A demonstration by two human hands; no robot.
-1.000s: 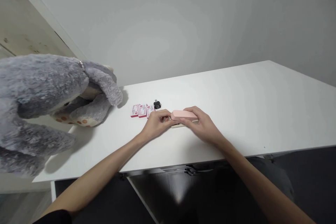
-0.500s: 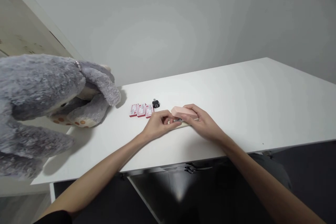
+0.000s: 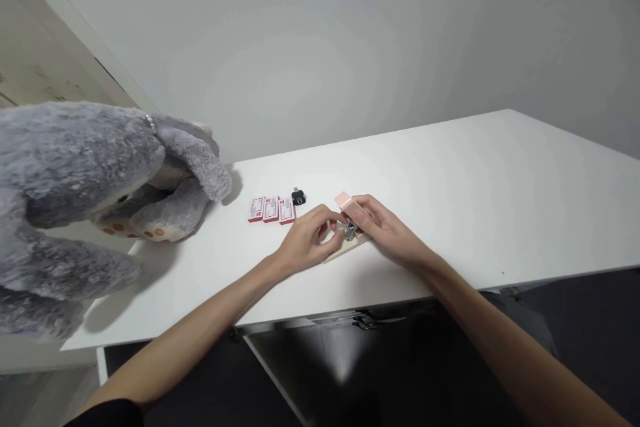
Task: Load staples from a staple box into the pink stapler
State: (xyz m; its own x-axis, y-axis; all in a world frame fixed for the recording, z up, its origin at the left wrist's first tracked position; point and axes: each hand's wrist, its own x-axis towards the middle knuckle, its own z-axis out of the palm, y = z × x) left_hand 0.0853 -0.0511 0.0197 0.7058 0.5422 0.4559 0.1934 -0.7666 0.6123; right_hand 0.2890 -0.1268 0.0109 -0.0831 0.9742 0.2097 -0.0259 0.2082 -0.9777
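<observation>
A pink stapler (image 3: pixel 346 208) lies on the white table (image 3: pixel 480 200) with its top arm swung up and its metal inside showing. My right hand (image 3: pixel 383 230) grips the stapler's raised body. My left hand (image 3: pixel 309 242) is curled, its fingertips pinched at the metal part in the stapler's mouth; what it pinches is too small to make out. Both hands rest on the table near its front edge.
Three small red and white boxes (image 3: pixel 271 209) lie in a row to the left of the hands, with a small black clip-like item (image 3: pixel 299 198) beside them. A big grey plush toy (image 3: pixel 100 173) fills the table's left end. A white wall stands behind.
The stapler's pink top has swung upward and open, exposing the metal inside. My left fingertips have moved into the opening. The right hand stays on the stapler.
</observation>
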